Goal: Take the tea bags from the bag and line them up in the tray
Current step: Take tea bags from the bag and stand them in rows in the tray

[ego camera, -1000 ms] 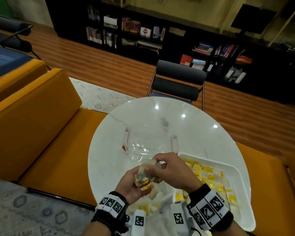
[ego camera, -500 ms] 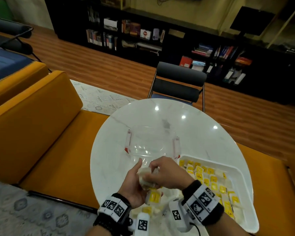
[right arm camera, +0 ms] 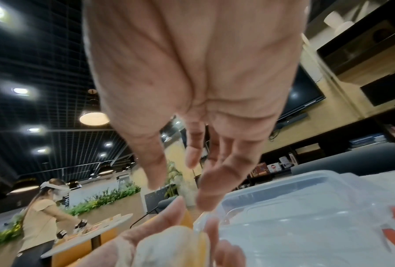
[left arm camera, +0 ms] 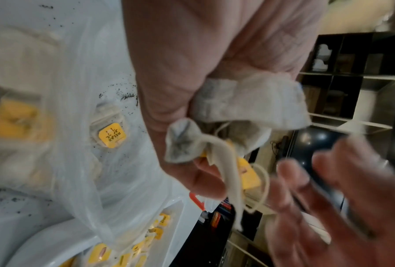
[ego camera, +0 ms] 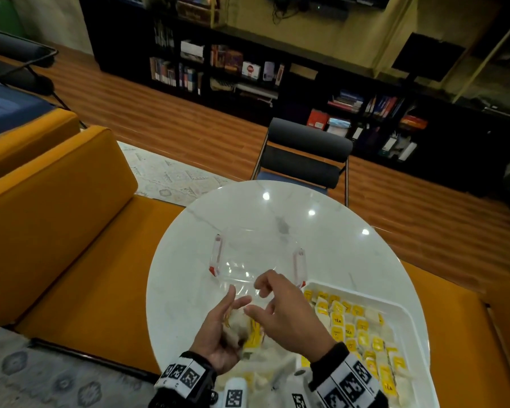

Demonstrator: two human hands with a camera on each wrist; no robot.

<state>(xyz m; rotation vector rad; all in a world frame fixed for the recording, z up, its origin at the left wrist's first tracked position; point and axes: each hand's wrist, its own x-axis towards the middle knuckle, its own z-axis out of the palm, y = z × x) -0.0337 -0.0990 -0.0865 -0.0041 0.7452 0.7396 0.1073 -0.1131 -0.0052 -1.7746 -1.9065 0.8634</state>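
While the round table carries the white tray on its right side, where many tea bags already lie in rows, the plastic bag sits close in front of the person for short reaches. The left hand cups a small bunch of tea bags with fingers curled round them — probably as a supply — and the right hand hovers just beside it, fingers loose and apart, holding nothing.

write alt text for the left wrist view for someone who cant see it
The left hand holds a crumpled clump of tea bags with tangled strings, the blurred right hand open beside it. Below, a plastic bag holds more.
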